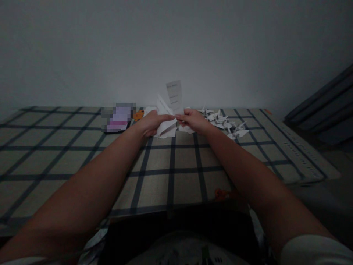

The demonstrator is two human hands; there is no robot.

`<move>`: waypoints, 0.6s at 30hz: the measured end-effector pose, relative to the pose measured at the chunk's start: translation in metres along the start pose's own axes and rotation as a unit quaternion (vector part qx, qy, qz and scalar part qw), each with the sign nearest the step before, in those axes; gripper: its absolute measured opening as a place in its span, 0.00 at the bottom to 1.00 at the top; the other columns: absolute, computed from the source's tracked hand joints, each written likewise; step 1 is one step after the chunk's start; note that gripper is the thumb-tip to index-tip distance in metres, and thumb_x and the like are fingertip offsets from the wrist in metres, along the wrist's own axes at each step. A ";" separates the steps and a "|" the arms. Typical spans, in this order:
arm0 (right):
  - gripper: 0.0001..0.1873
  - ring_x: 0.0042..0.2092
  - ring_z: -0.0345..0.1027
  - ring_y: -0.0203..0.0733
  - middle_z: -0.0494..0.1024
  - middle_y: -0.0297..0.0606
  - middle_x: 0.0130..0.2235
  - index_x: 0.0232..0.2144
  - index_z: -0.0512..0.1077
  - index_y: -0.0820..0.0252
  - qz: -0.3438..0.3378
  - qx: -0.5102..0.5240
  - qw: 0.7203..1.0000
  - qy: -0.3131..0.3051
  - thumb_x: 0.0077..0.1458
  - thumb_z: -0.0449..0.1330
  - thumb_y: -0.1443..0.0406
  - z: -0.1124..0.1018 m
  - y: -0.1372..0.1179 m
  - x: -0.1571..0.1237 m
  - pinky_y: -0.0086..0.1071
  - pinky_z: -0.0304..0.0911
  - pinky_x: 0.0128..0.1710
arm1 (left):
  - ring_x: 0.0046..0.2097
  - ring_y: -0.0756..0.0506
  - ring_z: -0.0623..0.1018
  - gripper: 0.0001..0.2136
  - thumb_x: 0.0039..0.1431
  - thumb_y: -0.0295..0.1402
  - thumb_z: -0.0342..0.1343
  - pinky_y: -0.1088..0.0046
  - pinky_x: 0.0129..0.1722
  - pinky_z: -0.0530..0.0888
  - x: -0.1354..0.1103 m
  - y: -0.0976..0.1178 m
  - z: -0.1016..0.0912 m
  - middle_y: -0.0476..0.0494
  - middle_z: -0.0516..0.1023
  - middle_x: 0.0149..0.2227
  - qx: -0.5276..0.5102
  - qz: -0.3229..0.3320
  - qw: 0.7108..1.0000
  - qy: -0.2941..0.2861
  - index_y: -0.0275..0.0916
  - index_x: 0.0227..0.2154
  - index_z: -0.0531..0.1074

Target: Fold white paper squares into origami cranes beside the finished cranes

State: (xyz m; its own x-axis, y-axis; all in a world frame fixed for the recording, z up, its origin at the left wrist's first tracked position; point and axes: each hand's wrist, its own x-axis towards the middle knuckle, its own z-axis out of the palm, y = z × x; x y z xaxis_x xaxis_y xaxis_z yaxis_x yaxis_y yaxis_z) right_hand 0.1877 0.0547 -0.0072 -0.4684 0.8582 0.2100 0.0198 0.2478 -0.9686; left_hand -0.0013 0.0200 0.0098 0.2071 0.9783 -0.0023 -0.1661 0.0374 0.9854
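My left hand (pixel 151 122) is closed on several loose white sheets of paper (pixel 167 131), with the thumb lying over them. A corner of one sheet sticks up above the thumb. My right hand (pixel 194 119) pinches the lower edge of an upright paper strip (pixel 174 96) with faint lines of print. The fingertips of both hands nearly meet where the strip and the sheets come together. More white paper lies on the cloth under my right hand. Beside that hand, to its right, is a heap of folded white paper cranes (pixel 220 119).
A checked cloth (pixel 184 158) covers the table, which meets a plain wall (pixel 176 48). Left of my hands lies a phone (pixel 120 117) with a lit, blurred screen. An orange thing (pixel 138 115) sits beside it. Another orange object (pixel 220 193) lies near the front edge.
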 end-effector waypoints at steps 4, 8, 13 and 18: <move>0.13 0.26 0.62 0.29 0.73 0.30 0.26 0.29 0.73 0.62 -0.009 0.017 1.000 0.005 0.50 0.67 0.57 0.000 0.000 0.000 0.25 0.57 0.27 | 0.41 0.38 0.83 0.20 0.44 0.24 0.67 0.63 0.40 0.81 -0.004 0.005 0.004 0.33 0.83 0.43 -0.007 -0.013 1.000 0.026 0.34 0.44 0.78; 0.15 0.27 0.64 0.29 0.74 0.31 0.27 0.30 0.73 0.62 -0.009 0.043 0.999 0.010 0.48 0.69 0.57 -0.001 0.000 0.000 0.25 0.58 0.28 | 0.36 0.38 0.83 0.21 0.45 0.27 0.68 0.61 0.36 0.81 0.002 0.001 -0.001 0.33 0.83 0.40 -0.005 -0.012 0.999 0.030 0.32 0.45 0.77; 0.15 0.30 0.66 0.31 0.75 0.32 0.29 0.30 0.72 0.61 -0.003 0.065 0.997 0.042 0.52 0.66 0.54 -0.004 -0.008 -0.002 0.25 0.60 0.29 | 0.35 0.42 0.83 0.17 0.49 0.28 0.67 0.63 0.40 0.82 0.010 -0.006 -0.006 0.35 0.83 0.40 -0.068 0.018 0.997 0.036 0.33 0.43 0.77; 0.19 0.25 0.60 0.32 0.71 0.34 0.23 0.22 0.69 0.61 0.025 -0.194 0.968 0.155 0.60 0.58 0.57 -0.012 -0.025 -0.007 0.28 0.53 0.26 | 0.36 0.42 0.83 0.14 0.52 0.31 0.66 0.61 0.42 0.82 0.012 -0.005 -0.006 0.37 0.83 0.38 -0.103 0.022 0.993 0.055 0.34 0.41 0.76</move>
State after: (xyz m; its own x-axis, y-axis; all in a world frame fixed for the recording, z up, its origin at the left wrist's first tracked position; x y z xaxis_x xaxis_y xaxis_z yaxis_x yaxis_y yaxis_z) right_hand 0.2007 0.0482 0.0171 -0.1725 0.9521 0.2526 0.3937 0.3017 -0.8683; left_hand -0.0041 0.0326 0.0041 0.0900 0.9959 0.0101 -0.3679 0.0238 0.9296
